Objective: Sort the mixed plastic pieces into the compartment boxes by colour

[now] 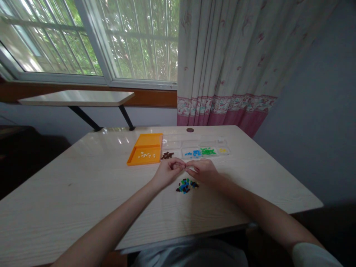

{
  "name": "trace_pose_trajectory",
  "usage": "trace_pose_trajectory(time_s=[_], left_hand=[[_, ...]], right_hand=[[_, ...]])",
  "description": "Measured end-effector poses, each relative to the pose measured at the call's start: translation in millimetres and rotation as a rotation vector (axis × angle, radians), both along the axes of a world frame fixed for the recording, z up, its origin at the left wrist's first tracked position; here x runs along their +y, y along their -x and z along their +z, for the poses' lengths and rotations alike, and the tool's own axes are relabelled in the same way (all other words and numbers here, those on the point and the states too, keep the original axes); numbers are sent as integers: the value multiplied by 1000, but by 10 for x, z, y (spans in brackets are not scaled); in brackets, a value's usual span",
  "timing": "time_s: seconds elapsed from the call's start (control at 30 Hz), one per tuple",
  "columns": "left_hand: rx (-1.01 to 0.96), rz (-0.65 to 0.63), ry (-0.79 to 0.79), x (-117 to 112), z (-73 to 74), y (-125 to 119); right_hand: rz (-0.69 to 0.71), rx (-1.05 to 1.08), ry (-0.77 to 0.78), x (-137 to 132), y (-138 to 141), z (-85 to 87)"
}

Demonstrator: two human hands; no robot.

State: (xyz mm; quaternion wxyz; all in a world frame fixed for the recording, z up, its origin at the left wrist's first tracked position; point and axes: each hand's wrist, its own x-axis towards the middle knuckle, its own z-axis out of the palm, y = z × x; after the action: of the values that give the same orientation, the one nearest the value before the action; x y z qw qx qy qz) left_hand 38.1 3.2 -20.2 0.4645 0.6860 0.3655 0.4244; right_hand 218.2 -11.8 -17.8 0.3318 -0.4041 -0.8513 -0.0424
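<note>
A: Left hand (pixel 167 171) and right hand (pixel 203 171) fingertip to fingertip, low over the desk (pixel 83 193); fingers of both pinched closed; way too tiny to tell what's in there.

B: Yep; pile of small coloured pieces (pixel 186 185) right under them, on the desk; orange tray (pixel 146 149) and clear sorting box (pixel 204 150) just behind.

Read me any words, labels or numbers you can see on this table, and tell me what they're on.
None: no readable text anywhere. The orange tray, the clear sorting box and the small pieces show no lettering, and the curtain carries only a printed pattern.
</note>
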Motion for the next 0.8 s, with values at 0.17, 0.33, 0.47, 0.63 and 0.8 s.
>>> trace_pose_trajectory(time_s=[0.17,0.33,0.47,0.63,0.8], left_hand=[[26,27,-48,-9,18,13],[228,122,-230,-13,40,54],[338,125,-354,-33,69,56],[395,109,-440,-52,87,57],[413,95,-509,-62,89,63]], right_hand=[[17,3,16,32,-34,-1],[10,12,26,64,-69,12],[32,2,19,65,-72,9],[60,13,36,67,-68,-28],[65,18,56,55,-67,-26]])
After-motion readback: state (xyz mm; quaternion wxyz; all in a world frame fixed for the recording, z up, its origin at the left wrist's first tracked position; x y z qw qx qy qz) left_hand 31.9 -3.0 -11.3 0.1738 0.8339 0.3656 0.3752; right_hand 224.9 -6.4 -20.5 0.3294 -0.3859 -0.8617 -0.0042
